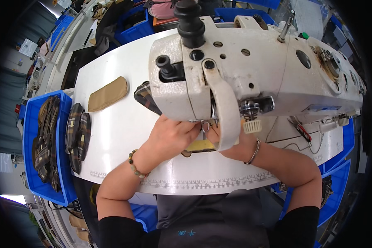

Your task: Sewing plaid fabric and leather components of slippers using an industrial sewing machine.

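Plaid fabric piece [146, 97]: under machine head [235, 78], 10 o'clock of the hands.
Left hand [171, 134]: fingers curled at presser foot [204, 124], grip unclear.
Right hand [235, 142]: mostly hidden; state cannot be told.
Risk: fingertips beside needle; a slip likely means puncture.

A white worktable [111, 136] fills the middle; blue bins [29, 165] sit at nine o'clock, more blue crates [339, 194] at four

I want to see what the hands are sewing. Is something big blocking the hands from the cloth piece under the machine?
Nothing sits between them: the left hand and right hand already rest at the yellow-tan piece by the needle. Only the view is blocked: the white sewing machine head hangs over the fingertips and hides most of the piece.
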